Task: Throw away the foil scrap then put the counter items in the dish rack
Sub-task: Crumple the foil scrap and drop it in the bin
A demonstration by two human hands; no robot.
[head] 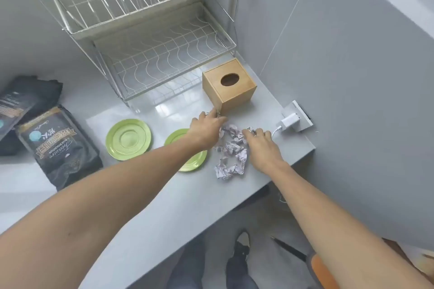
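Note:
A crumpled foil scrap [231,151] lies on the grey counter [164,195] near its right edge. My left hand [206,128] pinches its upper left end, close to the wooden tissue box [229,87]. My right hand [263,145] grips the scrap's upper right end. Two green plates rest on the counter: one [128,139] lies in full view, the other [190,159] is partly hidden under my left forearm. The white wire dish rack [145,30] stands at the back, both tiers bare.
Black coffee bags [58,145] lie at the left. A white charger [290,122] sits plugged into a wall socket at the right. The counter's edge runs diagonally at the lower right; below it are my feet and an orange-handled tool [314,263] on the floor.

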